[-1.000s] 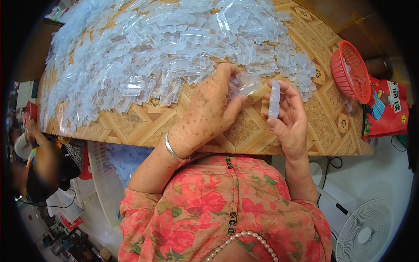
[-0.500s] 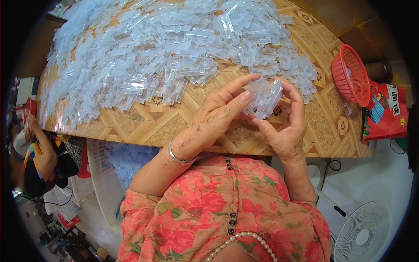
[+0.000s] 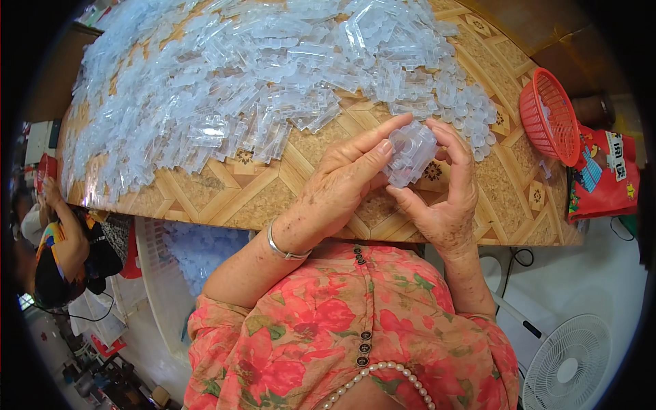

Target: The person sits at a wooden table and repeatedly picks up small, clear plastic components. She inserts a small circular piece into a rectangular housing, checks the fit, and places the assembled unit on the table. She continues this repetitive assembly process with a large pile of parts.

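A small bundle of clear plastic pieces (image 3: 412, 154) is held up over the table's near edge, between both my hands. My left hand (image 3: 345, 174) grips its left side, thumb on top and fingers behind. From the right, my right hand (image 3: 451, 195) has its fingertips and thumb against the bundle's edges, the palm standing away from it. How many pieces are in the bundle is hard to make out. Beyond my hands spreads a wide heap of similar clear plastic pieces (image 3: 266, 75), with small round clear discs (image 3: 471, 116) at its right end.
The wood-patterned table (image 3: 198, 195) curves around me. At right are a red plastic basket (image 3: 549, 119) and a red printed bag (image 3: 608, 178). A white fan (image 3: 567, 369) stands below right. Under the table's left side, a white crate (image 3: 154, 273) holds bluish pieces. Another person (image 3: 65, 249) is far left.
The clear bundle has turned a little between my hands, so a rounded part now faces up. My fingers have shifted slightly around it.
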The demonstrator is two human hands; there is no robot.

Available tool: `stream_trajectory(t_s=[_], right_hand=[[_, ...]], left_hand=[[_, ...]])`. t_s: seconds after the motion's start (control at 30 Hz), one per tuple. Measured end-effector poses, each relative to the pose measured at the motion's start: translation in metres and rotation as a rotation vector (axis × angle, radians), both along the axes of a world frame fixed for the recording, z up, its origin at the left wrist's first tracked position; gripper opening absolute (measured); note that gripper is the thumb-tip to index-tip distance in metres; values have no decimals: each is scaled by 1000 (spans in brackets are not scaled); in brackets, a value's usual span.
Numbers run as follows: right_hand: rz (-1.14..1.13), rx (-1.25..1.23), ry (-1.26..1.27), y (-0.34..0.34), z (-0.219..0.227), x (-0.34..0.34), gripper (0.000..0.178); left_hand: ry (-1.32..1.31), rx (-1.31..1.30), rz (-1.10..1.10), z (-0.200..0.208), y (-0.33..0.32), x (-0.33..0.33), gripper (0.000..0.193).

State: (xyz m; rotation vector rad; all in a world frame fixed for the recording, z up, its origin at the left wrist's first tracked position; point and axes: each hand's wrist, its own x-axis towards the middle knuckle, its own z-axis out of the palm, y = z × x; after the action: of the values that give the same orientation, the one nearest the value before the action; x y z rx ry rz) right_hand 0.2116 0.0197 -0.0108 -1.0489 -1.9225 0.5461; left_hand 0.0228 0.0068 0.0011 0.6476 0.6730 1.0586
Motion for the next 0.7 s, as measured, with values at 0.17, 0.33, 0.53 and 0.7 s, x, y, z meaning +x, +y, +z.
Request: stream_trajectory(t_s=[0.17, 0.33, 0.53, 0.7], right_hand=[[-17, 58, -31, 1, -2, -1, 84], [-11, 112, -38, 2, -4, -3, 83], [5, 72, 32, 0, -8, -7, 83], [30, 67, 78, 1, -11, -4, 85]], left_hand=[[1, 26, 9, -2, -1, 4, 53], [93, 114, -3, -7, -1, 3, 54], [-138, 52, 47, 0, -4, 10, 55], [-263, 18, 17, -5, -7, 12, 60]])
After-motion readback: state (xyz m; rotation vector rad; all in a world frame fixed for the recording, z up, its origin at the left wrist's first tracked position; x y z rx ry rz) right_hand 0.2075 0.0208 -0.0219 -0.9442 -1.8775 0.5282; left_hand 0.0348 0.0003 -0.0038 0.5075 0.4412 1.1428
